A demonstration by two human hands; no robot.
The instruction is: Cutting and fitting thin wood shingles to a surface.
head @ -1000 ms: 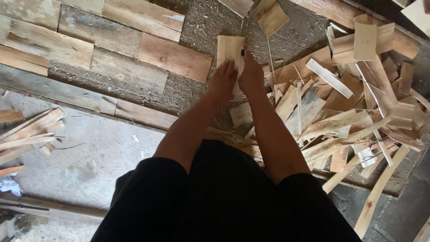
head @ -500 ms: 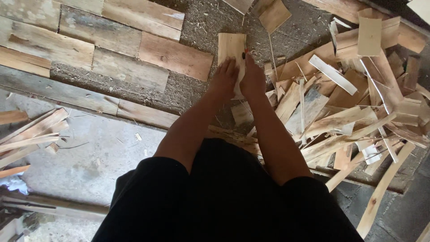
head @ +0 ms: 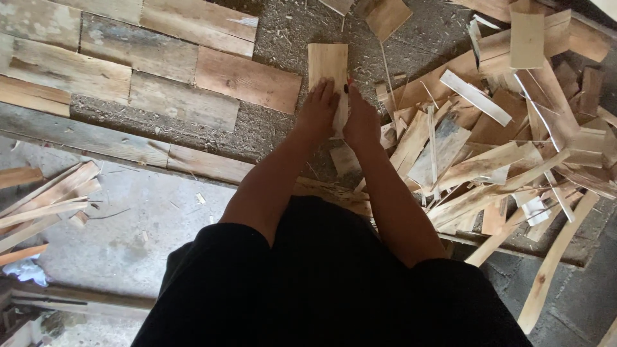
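- Small pale plank (head: 328, 67) held end-up between left hand (head: 317, 115) and right hand (head: 361, 119); lower end hidden behind the hands, upper end clear above the fingers.
- Since a second ago: plank and hands at nearly the same spot in view, only drifted slightly; grip unchanged, both hands closed on the same piece. No release, no set-down.
- Reading: piece not yet placed, work on it at the same stage; judged as a hold or inspection rather than a laying move.
- Left hand: fingers wrapped on the plank's left edge and face, grasping. Right hand: clasped on the right edge, red-painted thumbnail showing, grasping.
- Both forearms stretched straight forward and down from the black sleeves (head: 334, 283), converging at the wrists, hands side by side and touching the plank.
- Below: floor (head: 283, 38) strewn with sawdust; row of laid boards (head: 160, 64) toward the floor's upper-left corner; loose heap of offcuts (head: 508, 148) along the right edge, just beside the right hand.
- Second small stack of strips (head: 45, 199) at the left edge, well apart.
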